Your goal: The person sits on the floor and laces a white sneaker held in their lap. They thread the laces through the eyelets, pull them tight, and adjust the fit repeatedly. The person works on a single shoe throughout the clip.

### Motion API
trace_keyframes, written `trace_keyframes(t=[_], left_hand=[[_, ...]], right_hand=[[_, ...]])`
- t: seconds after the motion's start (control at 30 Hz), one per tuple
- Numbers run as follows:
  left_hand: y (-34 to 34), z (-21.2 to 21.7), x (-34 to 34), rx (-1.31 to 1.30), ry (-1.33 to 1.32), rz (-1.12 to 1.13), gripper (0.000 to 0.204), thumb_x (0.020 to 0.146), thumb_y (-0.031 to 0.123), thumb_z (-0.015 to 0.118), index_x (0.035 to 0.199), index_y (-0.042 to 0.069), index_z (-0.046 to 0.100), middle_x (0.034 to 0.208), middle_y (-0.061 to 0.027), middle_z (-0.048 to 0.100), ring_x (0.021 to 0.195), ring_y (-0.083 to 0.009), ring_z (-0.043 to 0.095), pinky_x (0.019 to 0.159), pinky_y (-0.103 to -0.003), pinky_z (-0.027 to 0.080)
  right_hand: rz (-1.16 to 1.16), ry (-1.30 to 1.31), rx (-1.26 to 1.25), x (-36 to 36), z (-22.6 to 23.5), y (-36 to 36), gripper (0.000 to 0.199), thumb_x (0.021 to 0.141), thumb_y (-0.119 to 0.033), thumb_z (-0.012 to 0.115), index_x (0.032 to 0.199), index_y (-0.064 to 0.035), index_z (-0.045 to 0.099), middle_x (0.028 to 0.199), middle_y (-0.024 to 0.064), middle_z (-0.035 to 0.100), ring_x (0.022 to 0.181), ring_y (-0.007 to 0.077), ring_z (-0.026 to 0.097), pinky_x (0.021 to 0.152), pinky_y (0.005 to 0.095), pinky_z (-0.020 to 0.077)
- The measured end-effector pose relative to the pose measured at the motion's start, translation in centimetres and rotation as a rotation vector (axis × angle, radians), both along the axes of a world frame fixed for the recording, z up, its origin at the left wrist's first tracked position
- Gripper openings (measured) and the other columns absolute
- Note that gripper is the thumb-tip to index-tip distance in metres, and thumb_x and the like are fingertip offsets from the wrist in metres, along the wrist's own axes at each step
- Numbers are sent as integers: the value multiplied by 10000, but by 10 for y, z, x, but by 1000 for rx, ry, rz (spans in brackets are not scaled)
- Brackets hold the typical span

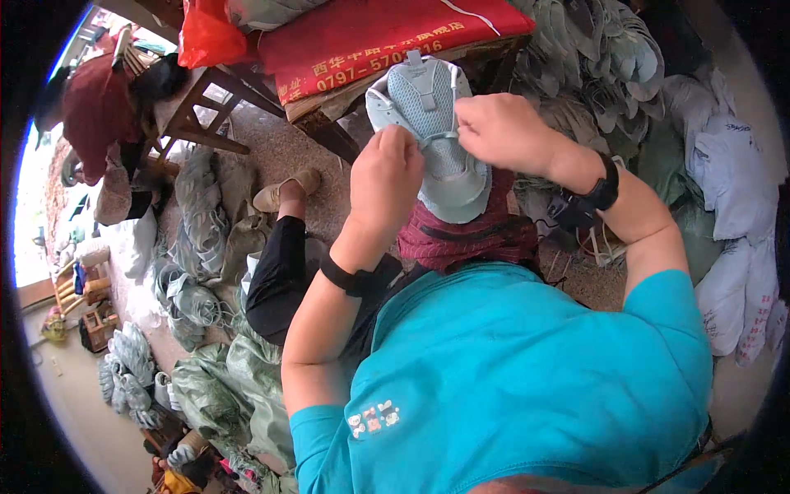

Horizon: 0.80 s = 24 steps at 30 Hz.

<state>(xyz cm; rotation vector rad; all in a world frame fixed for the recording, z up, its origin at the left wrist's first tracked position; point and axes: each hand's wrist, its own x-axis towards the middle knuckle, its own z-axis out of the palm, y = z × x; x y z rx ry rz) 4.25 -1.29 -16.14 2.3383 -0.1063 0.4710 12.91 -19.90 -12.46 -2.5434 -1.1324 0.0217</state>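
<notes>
A pale blue-grey shoe upper (448,160) rests over my lap, toe pointing toward me and tongue (418,86) spread out at the far end. Across the base of the tongue runs a short light-blue shoelace (439,138). On the upper's left side my left hand (385,177) is closed in a pinch at one end of the lace. My right hand (506,132) pinches at the other end, on the right side. The fingertips hide the lace ends. Beneath the toe lies dark red patterned cloth (469,243).
Ahead stands a wooden table (317,123) with a red printed cover (362,49). Bundles of grey-green shoe pieces (197,206) lie on the floor at left, more pieces (605,58) are heaped at the far right, and white sacks (732,181) stand at right. A wooden stool (197,132) is far left.
</notes>
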Motion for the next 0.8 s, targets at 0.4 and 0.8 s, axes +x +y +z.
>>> trace_keyframes(t=[0.4,0.8], left_hand=[[14,26,7,226,47,-131,316,737,74,698,1026,82,569,912,-143,570,890,-330,583,753,-417,480],[28,43,38,682,169,-358,283,719,268,743,922,110,627,942,-88,563,1014,-301,554,821,-439,441]], right_hand=[[491,-471,-261,15,27,9,137,758,-134,595,856,-39,606,915,103,577,864,274,654,672,366,528],[644,-56,-264,53,27,19,417,625,-50,752,961,-29,506,986,114,532,901,357,610,723,444,520]])
